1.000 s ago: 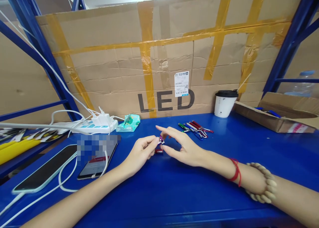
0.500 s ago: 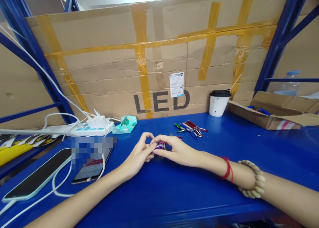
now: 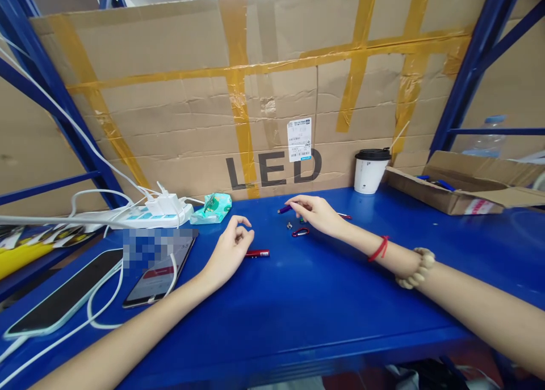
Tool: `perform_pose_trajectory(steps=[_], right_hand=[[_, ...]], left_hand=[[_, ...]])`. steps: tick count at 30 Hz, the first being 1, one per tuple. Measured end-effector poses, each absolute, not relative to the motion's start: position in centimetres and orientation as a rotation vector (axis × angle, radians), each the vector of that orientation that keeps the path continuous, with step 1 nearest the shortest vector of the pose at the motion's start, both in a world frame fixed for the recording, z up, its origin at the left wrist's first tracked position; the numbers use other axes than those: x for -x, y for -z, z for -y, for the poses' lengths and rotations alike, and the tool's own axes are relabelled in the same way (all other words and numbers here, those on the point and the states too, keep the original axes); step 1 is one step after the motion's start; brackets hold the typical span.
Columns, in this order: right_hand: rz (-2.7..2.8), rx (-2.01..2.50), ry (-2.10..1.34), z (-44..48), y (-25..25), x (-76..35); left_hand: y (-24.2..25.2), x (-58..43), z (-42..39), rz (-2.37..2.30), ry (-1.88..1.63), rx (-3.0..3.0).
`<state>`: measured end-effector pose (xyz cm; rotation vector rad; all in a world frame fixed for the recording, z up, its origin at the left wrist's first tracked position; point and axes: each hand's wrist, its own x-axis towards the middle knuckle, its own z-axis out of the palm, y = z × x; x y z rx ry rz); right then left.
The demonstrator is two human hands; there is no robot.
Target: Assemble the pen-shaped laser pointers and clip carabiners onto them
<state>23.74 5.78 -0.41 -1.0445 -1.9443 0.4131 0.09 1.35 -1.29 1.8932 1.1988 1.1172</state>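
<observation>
My left hand [image 3: 229, 249] rests on the blue shelf [image 3: 298, 299], its fingers loosely curled and apart, with nothing seen in them. A small red pen-like stick [image 3: 257, 254] lies just right of it. My right hand [image 3: 315, 213] is stretched out farther back, over a small heap of coloured pens whose red tip [image 3: 344, 216] peeks out. Its fingers are pinched on a purple pen-like stick [image 3: 284, 209] that pokes out to the left. A red carabiner clip [image 3: 300, 232] and a tiny silver part [image 3: 289, 226] lie just in front of that hand.
A taped cardboard sheet marked LED [image 3: 272, 123] closes the back. A lidded paper cup [image 3: 370, 170] and an open cardboard box [image 3: 460, 185] stand at the right. On the left lie a power strip [image 3: 140, 214], a tissue pack [image 3: 213, 206], two phones [image 3: 159, 271] and white cables.
My hands, joined over a purple piece in the middle, have parted. The right hand moved back to the pen heap with a purple stick. The left hand stayed; a red stick now lies beside it.
</observation>
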Motion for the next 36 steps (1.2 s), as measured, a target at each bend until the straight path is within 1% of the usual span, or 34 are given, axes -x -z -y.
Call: perform_pose_trajectory(steps=[5, 7, 9, 12, 14, 17, 22, 25, 30, 36], right_hand=[[1.939, 1.021, -0.498, -3.8, -0.3, -21.9], [2.009, 0.913, -0.57, -2.1, -0.7, -20.6], [2.13, 0.726, -0.599, -0.5, -0.9, -19.2], [2.215, 0.584, -0.587, 0.5, -1.3, -18.3], [2.194, 0.657, -0.606, 0.0, -2.0, -19.0], [2.137, 0.954, -0.487, -1.8, -3.2, -21.8], [2.303, 1.595, -0.089, -4.1, -4.2, -26.1], [2.303, 1.825, -0.12, -4.2, -3.8, -26.6], [2.363, 1.803, -0.256, -4.6, -2.6, -26.3], [2.348, 1.702, -0.178, -5.1, -2.1, -26.2]], left_hand=[[1.0, -0.2, -0.9, -1.262, -1.125, -2.201], [0.8, -0.1, -0.6, -1.237, -1.101, -2.373], [0.7, -0.1, -0.4, -1.145, -1.004, -2.515], [0.7, -0.2, -0.1, -1.046, -0.906, -2.575], [0.7, -0.4, 0.0, -1.072, -0.967, -2.509], [0.5, -0.5, -0.2, -1.131, -1.087, -2.312], [0.5, -0.3, -0.5, -1.129, -1.18, -2.079], [0.4, -0.5, -0.3, -1.077, -1.2, -2.031], [0.4, -0.7, 0.1, -0.993, -1.186, -1.864], [0.8, -0.7, -0.2, -0.939, -1.132, -1.615]])
